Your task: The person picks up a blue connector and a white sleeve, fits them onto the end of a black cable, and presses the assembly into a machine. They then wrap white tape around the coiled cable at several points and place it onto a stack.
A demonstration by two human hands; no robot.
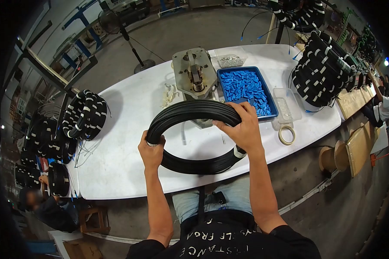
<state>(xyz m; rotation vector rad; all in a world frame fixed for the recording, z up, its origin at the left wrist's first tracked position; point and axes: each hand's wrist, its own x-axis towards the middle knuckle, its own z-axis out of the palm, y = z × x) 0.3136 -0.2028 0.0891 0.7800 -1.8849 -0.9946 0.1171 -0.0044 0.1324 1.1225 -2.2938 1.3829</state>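
A thick coil of black cable is held up over the front part of the white table. My left hand is wrapped round its left side. My right hand grips its upper right side, with fingers over the top and the thumb inside the ring. A pale tape band shows on the coil at the lower right, just below my right hand. Behind the coil stands a metal press-like machine. Right of the machine is a blue tray full of small blue parts.
Stacked taped coils stand at the table's right. More coils are at the left, near a seated co-worker. A tape roll, clear containers and white scraps lie on the white table. A fan stands behind.
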